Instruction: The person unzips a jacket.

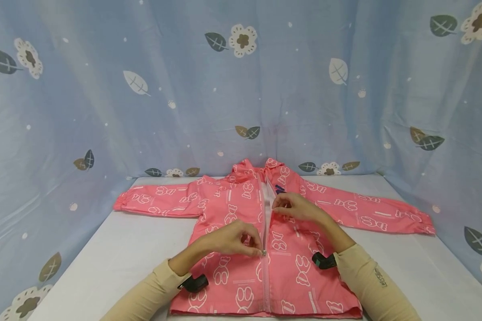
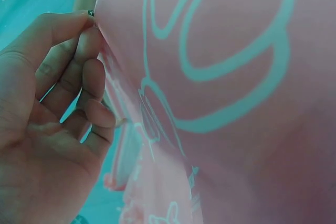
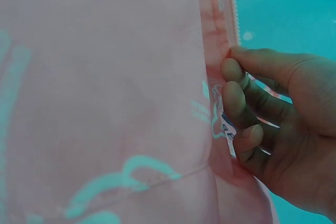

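A pink jacket (image 1: 241, 267) with white rabbit outlines lies spread front up, its sleeves out to both sides. Its front zipper (image 1: 266, 281) is closed from the hem to mid-chest and parted above. My left hand (image 1: 234, 238) pinches the small metal zipper pull (image 1: 263, 253) between thumb and index finger; the left wrist view shows the same pinch at the pull (image 2: 91, 13). Higher up, my right hand (image 1: 295, 206) pinches the jacket's right-hand zipper edge. In the right wrist view its thumb and index finger meet on the toothed edge (image 3: 234, 24).
The jacket lies on a white table surface (image 1: 104, 267). Behind and at both sides hangs a blue curtain (image 1: 193, 98) with leaves and flowers. A dark wrist camera (image 1: 195, 283) sits on the left wrist and another wrist camera (image 1: 324, 260) on the right.
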### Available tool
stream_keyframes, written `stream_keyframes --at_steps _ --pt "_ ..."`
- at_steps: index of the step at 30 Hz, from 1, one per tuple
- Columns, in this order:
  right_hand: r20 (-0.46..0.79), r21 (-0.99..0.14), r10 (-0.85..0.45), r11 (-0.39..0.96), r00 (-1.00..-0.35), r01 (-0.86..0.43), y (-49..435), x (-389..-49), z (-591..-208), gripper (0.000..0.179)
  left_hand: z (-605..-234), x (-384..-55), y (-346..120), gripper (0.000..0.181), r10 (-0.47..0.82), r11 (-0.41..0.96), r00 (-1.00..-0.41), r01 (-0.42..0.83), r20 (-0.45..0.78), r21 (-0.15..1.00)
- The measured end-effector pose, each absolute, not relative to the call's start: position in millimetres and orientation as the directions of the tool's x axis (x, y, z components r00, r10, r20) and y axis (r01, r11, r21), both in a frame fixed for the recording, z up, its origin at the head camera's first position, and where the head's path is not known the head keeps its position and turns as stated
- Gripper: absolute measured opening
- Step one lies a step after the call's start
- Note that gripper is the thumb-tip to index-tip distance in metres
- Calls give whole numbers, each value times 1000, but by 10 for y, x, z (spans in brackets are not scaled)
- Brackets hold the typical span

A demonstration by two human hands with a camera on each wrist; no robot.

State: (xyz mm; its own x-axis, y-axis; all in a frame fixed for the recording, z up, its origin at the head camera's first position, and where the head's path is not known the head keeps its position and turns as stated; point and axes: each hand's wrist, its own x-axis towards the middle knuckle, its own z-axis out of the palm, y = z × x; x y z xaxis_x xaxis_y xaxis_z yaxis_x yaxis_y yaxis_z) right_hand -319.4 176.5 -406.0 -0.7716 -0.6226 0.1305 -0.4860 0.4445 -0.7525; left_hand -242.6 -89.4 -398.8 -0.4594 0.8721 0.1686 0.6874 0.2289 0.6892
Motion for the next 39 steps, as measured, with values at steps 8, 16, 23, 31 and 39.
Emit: stream_keyframes --at_steps 8,16,23,31,39 --pt "138 -742 -599 466 -789 -483 1778 -3165 -4070 11 -3875 -2376 -858 8 880 219 -446 684 162 695" --pt "110 -772 -612 444 -784 -454 1694 -3038 -3867 13 -3953 -2459 -907 5 889 229 -439 670 127 707" --pt "92 -779 -608 449 -789 -437 1721 -3130 -3980 15 -3937 -2442 -881 5 906 212 -408 668 113 713" --pt "113 -772 -596 451 -795 -448 1797 -3198 -4061 13 -3941 -2426 -860 5 929 184 -356 683 103 707" --pt "99 -765 -591 469 -801 -441 1825 -3209 -4081 13 -3901 -2375 -857 5 940 148 -323 669 105 728"
